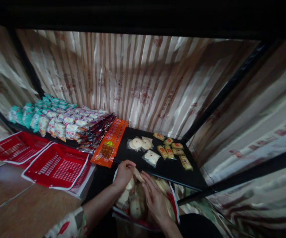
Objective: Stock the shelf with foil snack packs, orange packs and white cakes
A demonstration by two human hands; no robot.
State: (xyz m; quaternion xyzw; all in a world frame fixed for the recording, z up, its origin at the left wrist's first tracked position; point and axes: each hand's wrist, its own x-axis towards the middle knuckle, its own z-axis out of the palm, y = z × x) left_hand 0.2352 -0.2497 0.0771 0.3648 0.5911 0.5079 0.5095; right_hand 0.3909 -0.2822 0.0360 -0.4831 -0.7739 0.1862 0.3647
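Note:
Over a red and white basket (176, 206) full of clear-wrapped pale round cakes, my left hand (124, 173) pinches the edge of one wrapped cake (137, 174). Its fingers are curled closed. My right hand (155, 198) has its fingertips against the other side of that cake, its fingers fairly straight and close together. On the black shelf (133, 160) just beyond lie two wrapped round white cakes (141, 143) side by side and another wrapped white packet (151, 158) nearer me. My hands hide part of the basket's contents.
Several small yellow packets (169, 150) lie on the shelf's right side. An orange snack bag (110, 142) lies left of the cakes, beside dark red packets (97, 132) and rows of white and teal bags (56, 115). Two red baskets (58, 165) stand at left. A black post (222, 92) rises at right.

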